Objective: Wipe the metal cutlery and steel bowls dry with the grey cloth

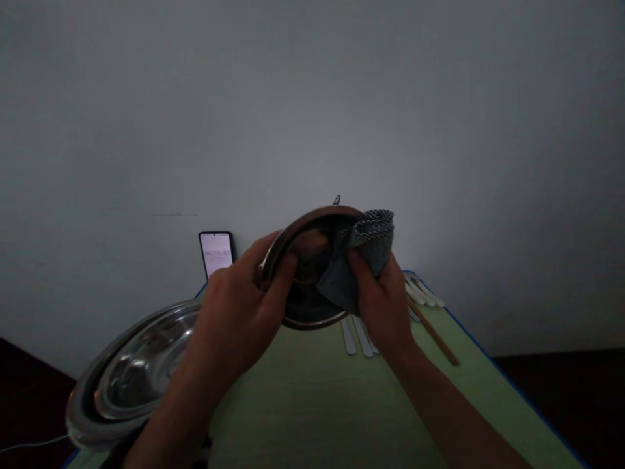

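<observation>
A round metal bowl (312, 322) is held up, tilted, above the table, its inside facing me. My left hand (249, 303) grips its left rim, thumb inside and fingers behind. My right hand (385, 299) is closed on a grey-blue cloth (342, 283) with a black-and-white checked edge. The cloth is folded over the bowl's right rim and touches its inside. The fingers of the right hand are mostly hidden behind the cloth and the bowl.
Nested metal basins (141, 365) stand at the table's left edge. A lit phone (216, 253) leans on the wall (312, 98). On the green table (312, 404), flat-handled cutlery (361, 339), white-handled spoons (422, 290) and wooden chopsticks (437, 335) lie to the right.
</observation>
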Available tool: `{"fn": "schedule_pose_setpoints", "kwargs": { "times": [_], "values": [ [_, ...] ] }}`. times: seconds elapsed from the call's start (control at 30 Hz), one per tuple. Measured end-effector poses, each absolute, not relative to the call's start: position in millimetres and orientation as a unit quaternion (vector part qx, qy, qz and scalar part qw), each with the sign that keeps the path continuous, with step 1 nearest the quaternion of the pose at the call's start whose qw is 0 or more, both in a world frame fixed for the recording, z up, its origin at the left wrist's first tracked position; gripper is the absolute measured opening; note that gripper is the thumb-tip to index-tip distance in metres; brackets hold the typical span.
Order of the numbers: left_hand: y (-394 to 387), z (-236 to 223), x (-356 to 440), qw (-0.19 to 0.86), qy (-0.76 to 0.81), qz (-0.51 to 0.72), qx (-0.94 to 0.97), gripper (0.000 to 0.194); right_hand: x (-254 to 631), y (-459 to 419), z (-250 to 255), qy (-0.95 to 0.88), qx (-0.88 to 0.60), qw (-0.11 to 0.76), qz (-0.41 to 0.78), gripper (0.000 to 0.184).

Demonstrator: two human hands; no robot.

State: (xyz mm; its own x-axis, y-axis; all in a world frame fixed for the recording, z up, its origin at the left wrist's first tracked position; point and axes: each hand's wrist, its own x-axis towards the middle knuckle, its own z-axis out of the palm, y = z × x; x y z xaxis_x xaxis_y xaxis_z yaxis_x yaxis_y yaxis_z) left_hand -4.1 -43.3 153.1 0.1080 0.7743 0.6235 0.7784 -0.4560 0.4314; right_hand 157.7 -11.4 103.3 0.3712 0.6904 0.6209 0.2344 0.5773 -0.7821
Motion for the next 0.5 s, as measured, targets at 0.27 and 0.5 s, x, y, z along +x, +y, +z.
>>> {"fn": "schedule_pose_setpoints", "kwargs": {
  "times": [0.27, 0.5],
  "values": [
    [-29.3, 147.0, -7.6, 0.028, -0.549, -0.209, -0.809, 0.050, 179.3, -8.8, 115.9, -0.695, -0.419, 0.582, 0.057, 0.011],
    [-33.6, 148.0, -4.6, 0.070, -0.533, -0.056, -0.842, 0.037, 169.5, -19.4, 116.0, -0.804, -0.475, 0.357, 0.018, 0.013]
  ]
}}
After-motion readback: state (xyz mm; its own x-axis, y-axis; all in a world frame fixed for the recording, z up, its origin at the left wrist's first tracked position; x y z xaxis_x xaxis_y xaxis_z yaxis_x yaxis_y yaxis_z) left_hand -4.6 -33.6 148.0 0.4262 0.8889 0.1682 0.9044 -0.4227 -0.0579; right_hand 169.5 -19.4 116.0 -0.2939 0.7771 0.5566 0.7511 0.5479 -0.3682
